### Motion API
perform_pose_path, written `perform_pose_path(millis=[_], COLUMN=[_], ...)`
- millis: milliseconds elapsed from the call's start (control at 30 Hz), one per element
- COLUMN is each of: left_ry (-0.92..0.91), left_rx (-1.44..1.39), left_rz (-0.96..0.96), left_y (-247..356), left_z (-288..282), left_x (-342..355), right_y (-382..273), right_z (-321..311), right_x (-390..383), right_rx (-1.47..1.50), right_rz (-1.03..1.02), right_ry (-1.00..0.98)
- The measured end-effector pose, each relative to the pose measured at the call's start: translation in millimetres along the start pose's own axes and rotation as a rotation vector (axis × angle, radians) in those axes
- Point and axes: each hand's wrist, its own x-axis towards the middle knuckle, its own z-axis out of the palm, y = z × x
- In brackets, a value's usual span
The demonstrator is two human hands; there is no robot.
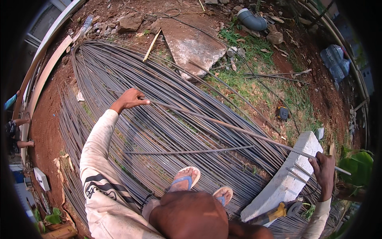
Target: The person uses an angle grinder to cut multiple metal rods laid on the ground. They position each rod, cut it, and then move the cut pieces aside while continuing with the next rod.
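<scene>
My left hand (129,98) grips a long ribbed steel bar (215,119), which runs diagonally to the right over a wide bed of bundled rebar (179,131). My right hand (324,170) is closed on that same bar near its right end, just right of a whitish concrete beam (270,195). Short bar pieces (296,174) lie across the beam beside that hand. A yellow and black angle grinder (278,211) rests by the beam's lower part. My feet (184,179) in flip-flops are on the rebar.
Another person's legs (16,131) show at the far left beside a long plank (47,79). A broken slab (191,44), rocks (129,22) and a grey pipe elbow (252,22) lie behind the rebar. A tape measure (282,112) lies on grass; plastic bottles (335,63) sit at right.
</scene>
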Motion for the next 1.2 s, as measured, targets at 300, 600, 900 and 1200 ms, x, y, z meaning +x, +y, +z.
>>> perform_pose_path(millis=[300,600,900,1200], left_ry=[0.083,0.254,0.382,0.398], left_rx=[-0.217,-0.219,-0.177,-0.251], left_rz=[-0.025,-0.016,-0.02,-0.214], left_y=[19.4,38.7,52.2,72.5], left_z=[-38.4,-54.1,-39.7,-36.8], left_x=[-27.3,-50.9,-50.6,-62.8], right_y=[35.4,58.8,54.7,8.8], right_z=[-16.3,-19.7,-7.4,-27.6], right_x=[-14.9,-23.3,-30.3,-38.9], right_rx=[0.073,0.041,-0.007,0.015], right_rz=[-0.008,0.093,0.068,0.123], right_ry=[0.045,0.022,0.288,0.31])
